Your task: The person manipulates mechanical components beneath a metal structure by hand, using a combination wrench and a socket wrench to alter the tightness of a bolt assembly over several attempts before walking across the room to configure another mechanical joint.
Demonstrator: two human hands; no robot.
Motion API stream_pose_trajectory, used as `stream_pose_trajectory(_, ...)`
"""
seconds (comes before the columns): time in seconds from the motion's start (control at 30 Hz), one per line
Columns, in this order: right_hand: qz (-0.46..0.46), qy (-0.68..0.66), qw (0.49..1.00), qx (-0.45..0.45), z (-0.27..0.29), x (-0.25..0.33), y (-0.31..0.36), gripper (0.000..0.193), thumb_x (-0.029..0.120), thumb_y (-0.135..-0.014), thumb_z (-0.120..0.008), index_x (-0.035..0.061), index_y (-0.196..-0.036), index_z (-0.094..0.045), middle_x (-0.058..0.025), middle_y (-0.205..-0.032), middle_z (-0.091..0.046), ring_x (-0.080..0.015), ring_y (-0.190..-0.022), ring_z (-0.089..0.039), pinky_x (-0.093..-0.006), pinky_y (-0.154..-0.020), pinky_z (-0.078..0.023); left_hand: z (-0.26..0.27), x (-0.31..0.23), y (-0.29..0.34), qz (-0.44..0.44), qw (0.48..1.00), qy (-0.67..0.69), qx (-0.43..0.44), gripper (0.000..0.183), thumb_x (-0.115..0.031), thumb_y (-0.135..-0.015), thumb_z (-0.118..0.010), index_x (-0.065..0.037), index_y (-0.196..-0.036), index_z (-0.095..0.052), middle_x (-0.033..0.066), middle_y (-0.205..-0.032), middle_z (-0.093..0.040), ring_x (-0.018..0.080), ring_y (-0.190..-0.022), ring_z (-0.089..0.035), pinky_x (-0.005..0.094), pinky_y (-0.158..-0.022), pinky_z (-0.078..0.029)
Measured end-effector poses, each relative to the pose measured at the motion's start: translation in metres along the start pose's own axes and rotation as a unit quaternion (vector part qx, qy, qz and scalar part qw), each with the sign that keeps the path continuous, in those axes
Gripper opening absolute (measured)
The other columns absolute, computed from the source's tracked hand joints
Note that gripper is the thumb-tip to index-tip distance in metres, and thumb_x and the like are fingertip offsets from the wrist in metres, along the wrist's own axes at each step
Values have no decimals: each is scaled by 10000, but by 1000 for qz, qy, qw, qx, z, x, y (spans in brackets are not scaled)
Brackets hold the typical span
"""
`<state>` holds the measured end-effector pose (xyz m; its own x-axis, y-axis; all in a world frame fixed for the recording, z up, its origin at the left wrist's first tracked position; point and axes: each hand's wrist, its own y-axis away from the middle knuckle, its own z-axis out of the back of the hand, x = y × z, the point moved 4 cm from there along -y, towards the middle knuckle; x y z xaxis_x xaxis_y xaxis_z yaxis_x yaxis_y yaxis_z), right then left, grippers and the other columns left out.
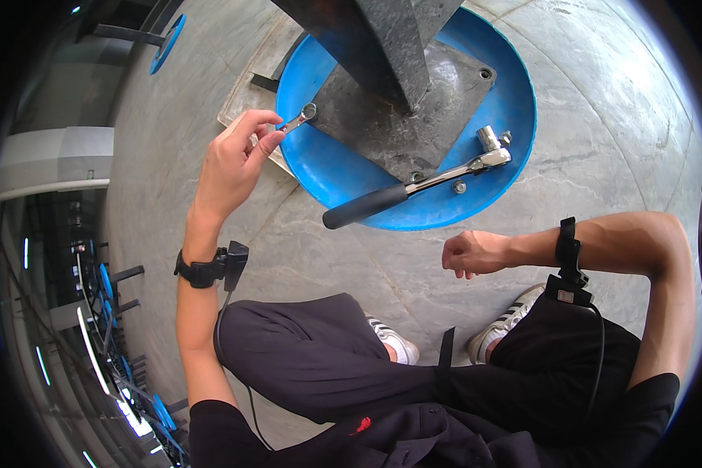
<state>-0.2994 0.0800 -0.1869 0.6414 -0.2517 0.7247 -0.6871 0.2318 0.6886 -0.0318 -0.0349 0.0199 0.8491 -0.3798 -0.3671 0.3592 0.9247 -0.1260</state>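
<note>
A small shiny wrench [298, 120] is pinched between the thumb and fingers of my left hand [238, 156]. Its ring end reaches over the left rim of a blue round dish-shaped base [515, 117], beside a dark metal plate [351, 117]. My right hand [476, 252] hovers, fingers curled in, in front of the base, and nothing shows in it. Across the base's near side lies a ratchet wrench [437, 179] with a black handle, its socket [487, 139] pointing up. One bolt [459, 187] rests near the ratchet's shaft, and another small metal fastener [506, 138] beside the socket.
A thick dark metal post [382, 54] rises from the plate, whose corners have bolt holes [485, 74]. Under the base's left side sits a pale flat board [246, 101]. Grey stone-like flooring [327, 261] surrounds it. My shoes [515, 316] stand close in front.
</note>
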Motion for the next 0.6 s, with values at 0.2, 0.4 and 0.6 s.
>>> stream_pose_trajectory(0.2, 0, 3, 1000, -1, 1, -3, -1, 298, 239, -856, -487, 13, -1021, -590, -85, -861, -658, -178, -760, -630, -329, -681, -502, 5, 5, 3, -41, 995, 81, 41, 212, -46, -813, -690, 5, -1010, -632, 37, -853, -585, 44, -633, -488, 192, -525, -394)
stream_pose_trajectory(0.4, 2, 1, 1000, -5, 1, -3, -1, 297, 240, -855, -491, 12, -1016, -592, -84, -847, -660, -178, -747, -633, -329, -675, -504, 13, 6, 2, -64, 997, 3, 33, 221, -8, -834, -644, 6, -1054, -660, 52, -835, -598, 84, -670, -518, 207, -586, -412)
stream_pose_trajectory(0.6, 8, 10, 1000, -5, 2, -1, -2, 304, 245, -857, -486, 7, -1014, -590, -88, -842, -660, -185, -752, -636, -334, -680, -505, 12, 4, 1, -81, 996, -24, 39, 241, -15, -841, -630, -18, -1081, -658, 67, -835, -604, 117, -708, -553, 224, -607, -427)
